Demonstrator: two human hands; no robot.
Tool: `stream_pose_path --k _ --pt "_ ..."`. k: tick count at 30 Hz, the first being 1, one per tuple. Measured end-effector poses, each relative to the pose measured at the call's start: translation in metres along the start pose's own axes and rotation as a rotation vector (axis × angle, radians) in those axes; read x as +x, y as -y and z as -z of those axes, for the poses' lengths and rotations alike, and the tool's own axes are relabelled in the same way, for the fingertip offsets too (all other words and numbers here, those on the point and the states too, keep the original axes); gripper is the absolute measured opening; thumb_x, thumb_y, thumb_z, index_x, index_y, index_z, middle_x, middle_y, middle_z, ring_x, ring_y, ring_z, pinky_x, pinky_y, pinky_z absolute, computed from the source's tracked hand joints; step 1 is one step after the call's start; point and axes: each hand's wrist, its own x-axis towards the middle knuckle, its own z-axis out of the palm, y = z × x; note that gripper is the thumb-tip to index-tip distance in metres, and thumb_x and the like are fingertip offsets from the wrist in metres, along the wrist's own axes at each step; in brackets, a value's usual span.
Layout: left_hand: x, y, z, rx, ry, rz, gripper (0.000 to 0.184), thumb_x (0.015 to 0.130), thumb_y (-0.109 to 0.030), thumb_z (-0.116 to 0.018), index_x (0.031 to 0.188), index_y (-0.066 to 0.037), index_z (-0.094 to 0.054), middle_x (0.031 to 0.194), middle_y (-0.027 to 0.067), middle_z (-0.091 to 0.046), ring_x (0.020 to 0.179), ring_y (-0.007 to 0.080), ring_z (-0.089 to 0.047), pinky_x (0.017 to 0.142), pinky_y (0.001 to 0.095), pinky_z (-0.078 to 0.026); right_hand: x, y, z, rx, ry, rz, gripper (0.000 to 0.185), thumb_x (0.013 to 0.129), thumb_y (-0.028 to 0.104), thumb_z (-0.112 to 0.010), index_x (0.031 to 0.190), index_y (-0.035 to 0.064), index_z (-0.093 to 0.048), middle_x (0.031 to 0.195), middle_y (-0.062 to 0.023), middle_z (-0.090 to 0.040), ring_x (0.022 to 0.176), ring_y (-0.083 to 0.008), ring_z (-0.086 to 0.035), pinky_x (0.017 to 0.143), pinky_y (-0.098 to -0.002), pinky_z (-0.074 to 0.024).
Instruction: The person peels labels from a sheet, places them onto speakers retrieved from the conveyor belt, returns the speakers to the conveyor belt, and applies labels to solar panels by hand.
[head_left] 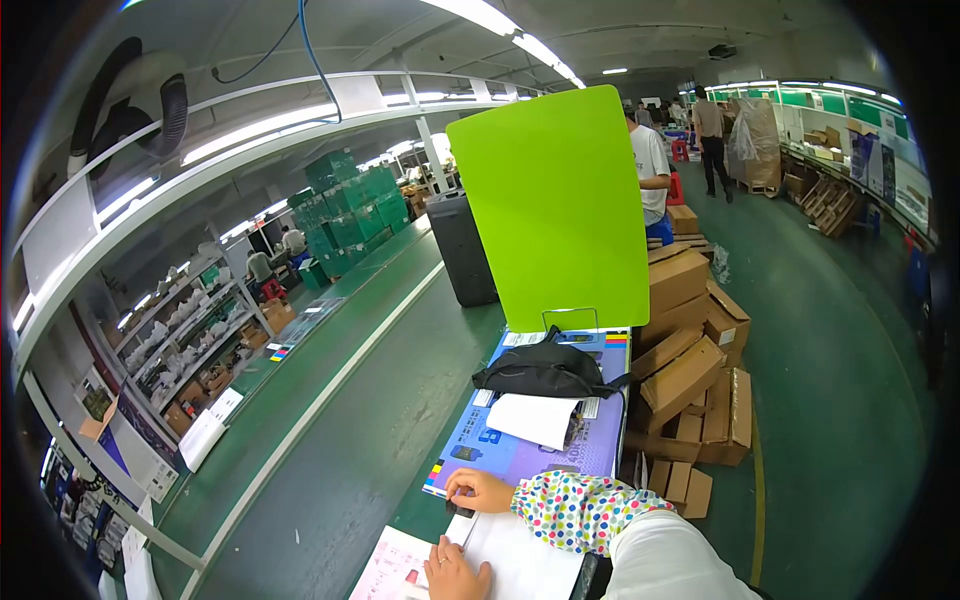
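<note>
My right hand (482, 491), in a polka-dot sleeve cover (570, 508), is curled with its fingers on a small black object (459, 508) at the top edge of a white sheet (510, 548). The object's kind is too small to make out. Below it, my left hand (455, 573) lies flat on the paper with fingers stretched out. Left of it are a printed sheet with pink marks (388, 562) and a small red-tipped item (411, 577), partly cut off by the frame's edge.
Ahead lie a blue-purple printed box (467, 437), a black waist bag (548, 368) and a folded white paper (530, 418). A lime-green board (560, 210) stands behind them. Cardboard boxes (680, 375) pile up on the right. A green conveyor (330, 400) runs along the left.
</note>
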Motion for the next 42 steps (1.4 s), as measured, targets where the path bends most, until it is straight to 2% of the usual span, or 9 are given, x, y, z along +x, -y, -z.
stream_pose_path --k 4,10,13,17,24,30,35,40,42 --pt "0.000 0.000 -0.001 0.011 0.004 0.003 0.051 0.078 -0.035 -0.073 0.110 -0.002 -0.051 0.147 0.0249 -0.044 0.137 0.0425 -0.038 0.112 0.0523 -0.031 0.000 -0.001 0.000 0.000 0.004 -0.010 0.011 0.092 0.011 -0.066 0.101 0.0037 -0.066 0.116 -0.0039 -0.058 0.093 -0.0124 -0.061 0.081 -0.0260 -0.0522" --pt "0.000 -0.002 0.002 -0.001 0.006 -0.001 0.065 0.079 -0.038 -0.072 0.126 0.000 -0.049 0.148 0.0244 -0.043 0.139 0.0419 -0.037 0.113 0.0539 -0.030 0.002 0.000 0.001 -0.006 -0.026 0.014 0.009 0.091 0.009 -0.066 0.098 0.0038 -0.067 0.114 -0.0055 -0.059 0.095 -0.0151 -0.063 0.080 -0.0275 -0.0528" --pt "0.001 -0.005 0.004 -0.039 0.042 0.046 0.075 0.082 -0.040 -0.067 0.145 -0.008 -0.043 0.153 0.0219 -0.039 0.142 0.0414 -0.032 0.114 0.0608 -0.025 0.002 -0.013 -0.001 -0.057 -0.068 0.124 0.008 0.088 0.008 -0.068 0.095 0.0046 -0.068 0.110 -0.0075 -0.062 0.093 -0.0164 -0.063 0.077 -0.0282 -0.0523" --pt "-0.002 -0.013 0.015 0.081 0.078 0.049 0.077 0.086 -0.038 -0.066 0.152 -0.013 -0.035 0.156 0.0224 -0.033 0.143 0.0410 -0.032 0.116 0.0565 -0.027 0.004 -0.008 0.001 0.017 -0.092 0.052 0.009 0.086 0.003 -0.068 0.096 0.0034 -0.069 0.109 -0.0082 -0.062 0.094 -0.0154 -0.063 0.074 -0.0269 -0.0526" --pt "-0.001 -0.018 0.022 0.104 0.048 0.058 0.078 0.087 -0.037 -0.065 0.156 -0.026 -0.031 0.156 0.0217 -0.033 0.143 0.0442 -0.031 0.116 0.0594 -0.025 0.005 0.002 0.002 0.146 -0.231 -0.105 0.016 0.087 0.000 -0.064 0.103 0.0038 -0.065 0.119 -0.0048 -0.057 0.095 -0.0122 -0.062 0.079 -0.0257 -0.0525" --pt "-0.002 -0.019 0.024 0.121 0.053 0.049 0.073 0.088 -0.037 -0.064 0.154 -0.035 -0.033 0.157 0.0221 -0.031 0.144 0.0446 -0.029 0.117 0.0598 -0.024 0.005 0.006 0.004 0.094 -0.194 -0.139 0.026 0.088 0.000 -0.065 0.112 0.0044 -0.059 0.122 -0.0047 -0.053 0.096 -0.0122 -0.062 0.080 -0.0275 -0.0532" --pt "-0.001 -0.019 0.023 0.089 0.049 0.044 0.073 0.088 -0.035 -0.064 0.154 -0.031 -0.034 0.157 0.0224 -0.032 0.144 0.0436 -0.031 0.115 0.0621 -0.024 0.003 -0.002 0.001 0.156 -0.117 -0.119 0.035 0.087 -0.001 -0.066 0.120 0.0022 -0.054 0.125 -0.0081 -0.051 0.100 -0.0157 -0.064 0.086 -0.0289 -0.0528" --pt "-0.001 -0.018 0.020 -0.002 0.026 0.066 0.076 0.084 -0.024 -0.068 0.153 -0.024 -0.037 0.156 0.0231 -0.033 0.143 0.0406 -0.033 0.114 0.0640 -0.024 0.001 -0.011 0.002 -0.169 -0.017 0.057 0.046 0.080 -0.003 -0.067 0.124 0.0020 -0.052 0.120 -0.0105 -0.054 0.098 -0.0210 -0.065 0.088 -0.0332 -0.0515" --pt "-0.002 -0.020 0.021 -0.065 -0.009 0.084 0.076 0.082 -0.021 -0.069 0.152 -0.023 -0.039 0.155 0.0223 -0.033 0.142 0.0408 -0.031 0.114 0.0642 -0.024 0.000 -0.016 0.004 -0.133 0.007 0.087 0.050 0.079 -0.003 -0.067 0.126 0.0030 -0.051 0.119 -0.0099 -0.054 0.094 -0.0206 -0.063 0.086 -0.0342 -0.0506"
